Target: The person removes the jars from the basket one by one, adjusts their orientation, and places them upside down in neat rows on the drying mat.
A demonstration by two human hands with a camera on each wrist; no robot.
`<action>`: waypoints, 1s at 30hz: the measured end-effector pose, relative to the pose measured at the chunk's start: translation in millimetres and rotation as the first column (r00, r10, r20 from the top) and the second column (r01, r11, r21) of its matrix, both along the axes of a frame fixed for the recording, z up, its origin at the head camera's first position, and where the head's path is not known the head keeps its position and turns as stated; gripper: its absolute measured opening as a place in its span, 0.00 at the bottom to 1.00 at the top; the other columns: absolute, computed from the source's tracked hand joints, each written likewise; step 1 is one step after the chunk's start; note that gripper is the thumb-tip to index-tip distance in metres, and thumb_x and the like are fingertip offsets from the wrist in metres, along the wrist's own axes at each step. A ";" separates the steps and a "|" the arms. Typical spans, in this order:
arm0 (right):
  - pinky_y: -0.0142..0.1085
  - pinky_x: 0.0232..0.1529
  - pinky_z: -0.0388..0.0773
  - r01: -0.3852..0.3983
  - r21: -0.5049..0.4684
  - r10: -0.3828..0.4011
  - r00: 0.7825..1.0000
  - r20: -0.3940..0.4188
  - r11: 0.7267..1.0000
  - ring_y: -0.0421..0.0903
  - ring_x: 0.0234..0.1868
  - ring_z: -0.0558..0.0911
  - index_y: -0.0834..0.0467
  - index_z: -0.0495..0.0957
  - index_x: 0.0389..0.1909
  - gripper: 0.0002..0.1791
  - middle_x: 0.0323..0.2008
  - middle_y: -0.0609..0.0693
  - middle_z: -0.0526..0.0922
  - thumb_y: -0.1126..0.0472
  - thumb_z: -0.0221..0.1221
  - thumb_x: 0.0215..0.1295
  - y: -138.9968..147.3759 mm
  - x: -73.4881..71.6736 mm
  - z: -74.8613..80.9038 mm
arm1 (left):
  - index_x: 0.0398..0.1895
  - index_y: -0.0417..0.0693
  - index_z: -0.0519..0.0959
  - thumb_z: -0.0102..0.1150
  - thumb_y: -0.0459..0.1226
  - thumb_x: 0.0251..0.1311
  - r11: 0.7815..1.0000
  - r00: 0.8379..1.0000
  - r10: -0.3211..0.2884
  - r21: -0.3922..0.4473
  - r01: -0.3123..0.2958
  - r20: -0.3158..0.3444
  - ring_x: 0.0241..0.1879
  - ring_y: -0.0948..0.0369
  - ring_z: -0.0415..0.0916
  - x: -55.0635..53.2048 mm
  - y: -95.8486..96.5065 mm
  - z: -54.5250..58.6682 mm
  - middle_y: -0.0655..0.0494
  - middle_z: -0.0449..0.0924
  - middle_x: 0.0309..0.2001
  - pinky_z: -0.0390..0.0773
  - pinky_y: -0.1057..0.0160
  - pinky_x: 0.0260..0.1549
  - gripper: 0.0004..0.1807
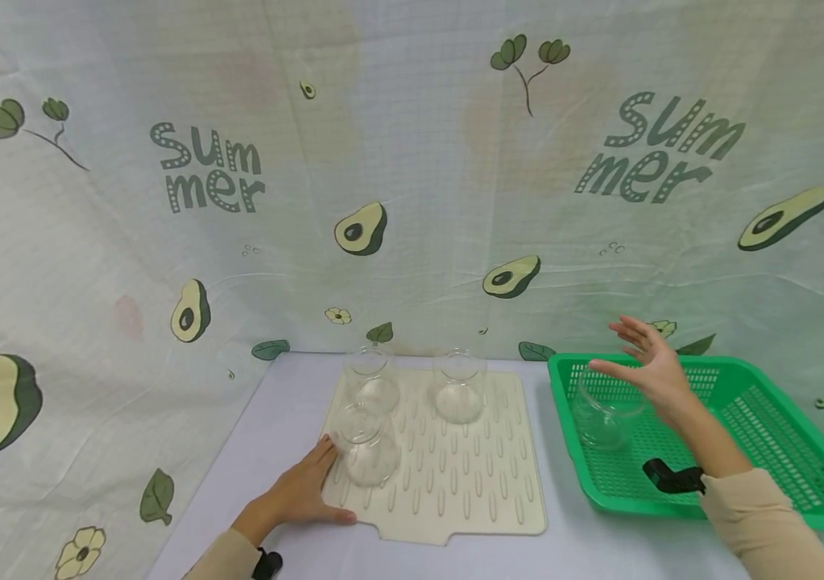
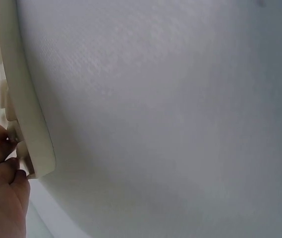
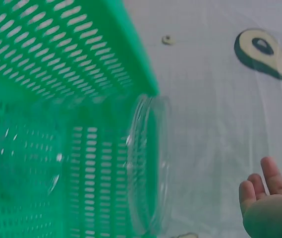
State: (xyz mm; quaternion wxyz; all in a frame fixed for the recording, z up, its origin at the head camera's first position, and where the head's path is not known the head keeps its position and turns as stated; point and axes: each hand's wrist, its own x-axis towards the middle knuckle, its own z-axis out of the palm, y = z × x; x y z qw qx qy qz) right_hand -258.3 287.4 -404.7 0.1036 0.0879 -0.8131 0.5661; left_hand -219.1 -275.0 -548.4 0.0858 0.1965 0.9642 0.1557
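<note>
My left hand (image 1: 306,487) holds the front left corner of a cream ribbed draining board (image 1: 469,483), its thumb along the front edge. In the left wrist view, bent fingers (image 2: 4,166) touch the board's rim (image 2: 29,114). Three clear glass cups stand on the board: a back left cup (image 1: 371,385), a front left cup (image 1: 368,451) and a right cup (image 1: 459,395). Over the green basket (image 1: 767,419), my right hand (image 1: 654,370) is spread with nothing in it. Another clear glass cup (image 3: 148,163) sits inside the basket, just below that hand and apart from it in the right wrist view.
The basket has perforated walls and stands right of the board on a white tabletop (image 1: 259,451). Behind everything hangs a pale cloth (image 1: 426,161) printed with avocados and lettering. Black camera mounts sit on both wrists.
</note>
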 end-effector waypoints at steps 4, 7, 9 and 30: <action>0.23 0.58 0.68 -0.015 0.013 0.015 1.000 0.001 1.000 0.41 0.70 0.61 0.50 0.46 0.80 0.49 0.70 0.48 0.62 0.66 0.65 0.65 17.5 0.8 -8.9 | 0.73 0.30 0.59 0.63 0.78 0.34 1.000 1.000 -0.001 -0.001 0.001 -0.009 0.75 0.41 0.46 0.3 0.1 -0.2 0.35 0.52 0.75 0.64 0.43 0.65 0.73; 0.23 0.59 0.66 -0.062 0.012 0.061 0.998 0.015 0.998 0.40 0.69 0.61 0.51 0.44 0.80 0.50 0.71 0.48 0.61 0.69 0.64 0.66 31.4 -0.1 -16.3 | 0.73 0.30 0.59 0.63 0.78 0.34 1.000 1.000 0.000 0.013 0.000 -0.023 0.75 0.41 0.47 0.5 -0.3 -1.4 0.35 0.52 0.75 0.65 0.42 0.65 0.73; 0.24 0.60 0.64 -0.097 0.023 0.097 0.995 0.037 0.995 0.43 0.71 0.59 0.51 0.42 0.80 0.51 0.73 0.50 0.59 0.69 0.63 0.66 40.3 -1.2 -20.9 | 0.73 0.31 0.59 0.63 0.78 0.34 1.000 1.000 0.003 0.025 -0.002 -0.029 0.75 0.41 0.47 0.6 -0.9 -2.8 0.35 0.52 0.75 0.65 0.42 0.64 0.73; 0.21 0.51 0.66 -0.368 -0.051 0.371 0.915 0.160 0.929 0.19 0.62 0.62 0.54 0.42 0.80 0.51 0.69 0.36 0.61 0.75 0.61 0.63 83.3 -12.2 -61.1 | 0.79 0.39 0.47 0.70 0.72 0.36 0.982 0.990 0.126 0.151 -0.116 -0.060 0.76 0.45 0.44 11.2 -21.7 20.1 0.41 0.46 0.78 0.57 0.39 0.67 0.74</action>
